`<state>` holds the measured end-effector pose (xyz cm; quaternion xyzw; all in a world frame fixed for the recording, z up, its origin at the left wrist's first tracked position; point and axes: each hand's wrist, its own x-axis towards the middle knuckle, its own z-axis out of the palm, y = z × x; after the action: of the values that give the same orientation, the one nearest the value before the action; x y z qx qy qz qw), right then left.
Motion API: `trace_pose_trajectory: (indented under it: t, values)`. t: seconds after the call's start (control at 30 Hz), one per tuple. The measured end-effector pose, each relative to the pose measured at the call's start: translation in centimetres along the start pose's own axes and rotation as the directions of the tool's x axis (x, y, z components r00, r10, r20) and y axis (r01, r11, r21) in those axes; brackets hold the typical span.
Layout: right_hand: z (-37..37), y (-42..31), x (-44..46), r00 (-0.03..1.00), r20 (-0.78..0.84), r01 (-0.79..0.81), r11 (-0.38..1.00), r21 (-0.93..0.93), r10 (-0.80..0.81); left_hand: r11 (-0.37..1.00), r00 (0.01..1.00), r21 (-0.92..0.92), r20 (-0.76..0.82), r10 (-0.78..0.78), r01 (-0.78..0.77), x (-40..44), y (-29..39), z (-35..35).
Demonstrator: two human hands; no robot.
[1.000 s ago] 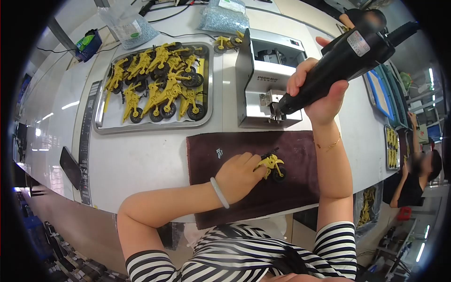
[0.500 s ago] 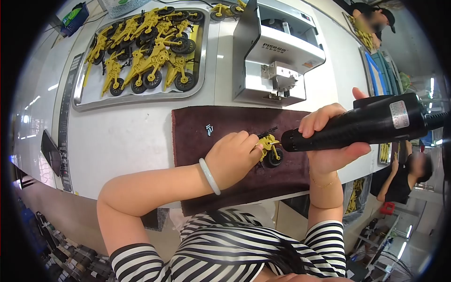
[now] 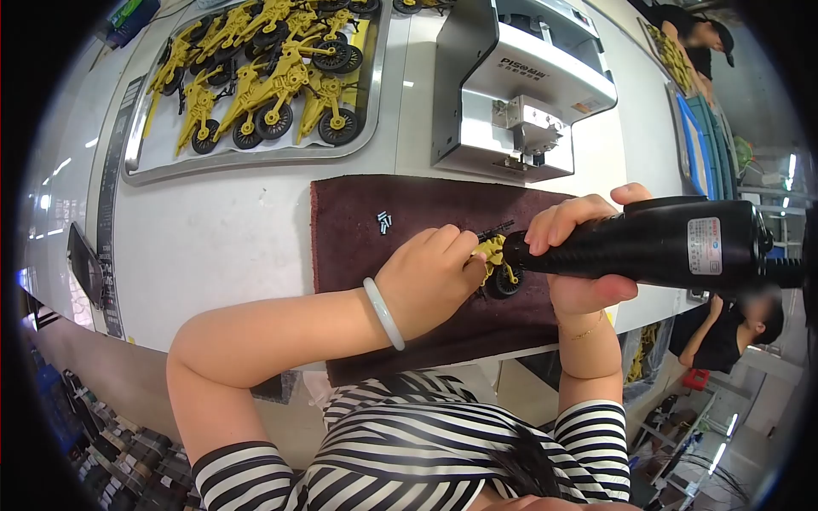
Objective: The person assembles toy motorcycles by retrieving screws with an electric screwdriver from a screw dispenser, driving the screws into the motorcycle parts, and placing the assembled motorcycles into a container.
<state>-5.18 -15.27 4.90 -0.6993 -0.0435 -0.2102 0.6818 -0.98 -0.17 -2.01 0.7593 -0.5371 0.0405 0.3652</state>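
My left hand (image 3: 433,277) is closed around the rear part of a yellow toy motorcycle (image 3: 492,250), which it holds over the dark cloth (image 3: 383,328). The toy's black wheel (image 3: 504,282) and black handlebar show beyond my fingers. In my right hand (image 3: 584,243) is a thick black electric screwdriver (image 3: 648,247), lying nearly level with its cord running off to the right. Its nose meets the front of the toy; the bit itself is hidden. A small pile of silver screws (image 3: 384,223) rests on the cloth, left of the toy.
A metal tray (image 3: 256,167) full of yellow toy motorcycles stands at the back left. Behind the cloth is a grey-and-white screw feeder machine (image 3: 537,94). Two people work at the right, one (image 3: 694,38) farther back and one (image 3: 733,332) nearer. A dark flat device (image 3: 85,266) lies at the left edge.
The screwdriver has moved left and its nose now meets the toy, where before there was a gap. My left hand still holds the toy. The view has shifted slightly.
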Motion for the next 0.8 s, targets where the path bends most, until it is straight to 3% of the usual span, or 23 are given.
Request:
trace_pose_trajectory:
  t: [0.3, 0.4, 0.47, 0.57, 0.63, 0.67, 0.7, 0.77, 0.8]
  values:
    - [-0.2, 0.2, -0.2, 0.998, 0.052, 0.039, 0.999, -0.026, -0.038, 1.0, 1.0, -0.003, 0.026, 0.002, -0.002, 0.0, -0.1, -0.1]
    - [0.0, -0.5, 1.0, 0.999, -0.03, 0.032, 0.999, -0.039, -0.034, 0.999, 1.0, 0.03, 0.02, 0.017, -0.018, 0.0, 0.0, -0.2]
    - [-0.2, -1.9, 3.1, 0.987, -0.087, 0.131, 0.988, -0.076, -0.137, 0.999, 0.999, 0.035, 0.02, 0.036, -0.037, -0.1, -0.2, -0.2]
    - [-1.7, -1.7, 7.4, 0.929, -0.075, 0.371, 0.915, 0.16, -0.363, 0.997, 0.998, 0.047, 0.011, 0.06, -0.061, -0.3, -0.3, 0.2]
    - [-1.7, -2.4, 9.1, 0.921, -0.135, 0.339, 0.923, -0.182, -0.365, 0.996, 0.997, 0.061, -0.01, 0.072, -0.071, -0.2, -0.3, 0.1]
    - [-2.0, -1.9, 9.8, 0.924, -0.098, 0.341, 0.913, -0.223, -0.37, 0.996, 0.998, 0.062, 0.013, 0.067, -0.068, -0.2, -0.3, 0.0]
    - [-1.9, -1.3, 9.8, 0.933, -0.131, 0.31, 0.934, -0.177, -0.335, 0.996, 0.998, 0.063, 0.036, 0.06, -0.062, -0.2, -0.2, -0.2]
    - [-1.6, -0.1, 10.6, 0.899, -0.128, 0.428, 0.903, 0.042, -0.42, 0.996, 0.998, 0.07, 0.041, 0.057, -0.06, -0.2, -0.3, -0.2]
    - [-1.5, 0.1, 10.7, 0.901, -0.128, 0.423, 0.905, 0.046, -0.415, 0.995, 0.997, 0.076, 0.048, 0.057, -0.061, -0.2, -0.3, -0.1]
